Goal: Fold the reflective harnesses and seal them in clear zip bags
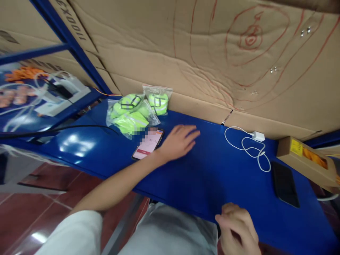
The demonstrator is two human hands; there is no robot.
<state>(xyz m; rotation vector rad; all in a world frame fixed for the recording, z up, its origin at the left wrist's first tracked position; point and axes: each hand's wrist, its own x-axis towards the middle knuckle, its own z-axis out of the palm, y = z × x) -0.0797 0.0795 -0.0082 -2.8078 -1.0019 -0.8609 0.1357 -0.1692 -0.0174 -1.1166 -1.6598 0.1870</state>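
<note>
My left hand (179, 142) is spread over the blue table (191, 184), its fingers apart and holding nothing. Beside its wrist lies a phone (146, 143) with a lit pinkish screen, partly covered by the forearm. Clear bags with bright yellow-green reflective items (130, 117) lie behind the phone, against the cardboard. My right hand (237, 226) is at the table's front edge with its fingers curled in; whether anything is inside them is hidden.
A white charger (258, 136) with a looped cable, a dark phone (285, 184) and a cardboard box (308, 159) are on the right. Cardboard (202, 53) rises behind. Far left are a power strip (62, 97), cables and orange items (25, 74).
</note>
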